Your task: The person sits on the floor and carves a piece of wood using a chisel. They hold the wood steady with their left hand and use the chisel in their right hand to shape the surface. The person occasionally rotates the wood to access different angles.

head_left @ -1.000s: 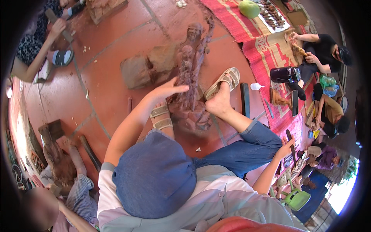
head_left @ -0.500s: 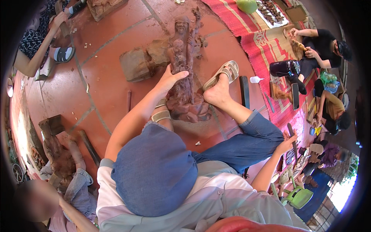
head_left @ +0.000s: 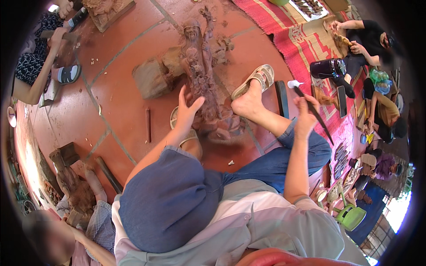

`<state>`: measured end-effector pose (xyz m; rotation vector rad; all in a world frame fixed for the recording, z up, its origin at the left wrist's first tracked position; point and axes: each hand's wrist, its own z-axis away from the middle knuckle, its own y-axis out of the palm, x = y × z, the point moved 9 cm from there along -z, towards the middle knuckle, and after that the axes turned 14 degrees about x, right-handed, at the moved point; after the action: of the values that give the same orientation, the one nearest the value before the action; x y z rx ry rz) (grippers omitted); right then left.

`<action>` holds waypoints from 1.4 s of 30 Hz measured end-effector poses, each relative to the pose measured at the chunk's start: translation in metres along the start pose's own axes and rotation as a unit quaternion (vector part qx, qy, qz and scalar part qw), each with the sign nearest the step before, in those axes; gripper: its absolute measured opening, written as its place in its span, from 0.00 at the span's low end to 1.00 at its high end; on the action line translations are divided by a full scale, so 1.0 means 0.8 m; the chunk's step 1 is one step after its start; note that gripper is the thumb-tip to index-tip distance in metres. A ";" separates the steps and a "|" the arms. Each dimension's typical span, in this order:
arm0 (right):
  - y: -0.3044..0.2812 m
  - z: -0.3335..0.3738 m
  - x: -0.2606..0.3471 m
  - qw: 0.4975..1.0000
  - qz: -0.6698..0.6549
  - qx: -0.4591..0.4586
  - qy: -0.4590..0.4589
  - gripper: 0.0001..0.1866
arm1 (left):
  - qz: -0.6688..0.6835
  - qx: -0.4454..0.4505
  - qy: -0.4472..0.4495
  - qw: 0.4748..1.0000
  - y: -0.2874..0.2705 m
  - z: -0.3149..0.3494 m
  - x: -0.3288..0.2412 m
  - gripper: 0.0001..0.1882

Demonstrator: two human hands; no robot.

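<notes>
The wooden figure carving point(head_left: 205, 84) lies on the red tiled floor point(head_left: 120, 93), braced between the sandalled feet; the left hand point(head_left: 187, 111) rests spread and unclenched on its lower part, while the right hand point(head_left: 306, 116) is clenched round a dark chisel point(head_left: 316, 116), held up well apart from the wood; the blade could slip toward the bracing foot point(head_left: 249, 101) if the carving rolls; a wood block point(head_left: 151, 80) lies beside it, a short rod point(head_left: 147, 125) nearby, other people work around.
</notes>
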<state>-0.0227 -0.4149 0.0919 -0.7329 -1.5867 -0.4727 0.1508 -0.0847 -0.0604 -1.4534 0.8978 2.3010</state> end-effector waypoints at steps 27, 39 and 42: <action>0.099 0.035 -0.118 0.958 -0.200 0.115 0.170 0.11 | 0.199 -0.036 -0.009 0.979 -0.049 0.032 0.091 0.15; 0.132 0.024 -0.171 0.917 -0.303 0.146 0.215 0.09 | 0.082 -0.057 -0.049 0.994 -0.047 0.056 0.077 0.18; 0.148 0.026 -0.175 0.923 -0.303 0.140 0.191 0.07 | 0.068 -0.033 -0.042 0.996 -0.063 0.049 0.080 0.18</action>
<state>0.0491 -0.3427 -0.0617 0.0906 -1.4431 -0.7630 0.1201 -0.0270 -0.1231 -1.3491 0.9309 2.4918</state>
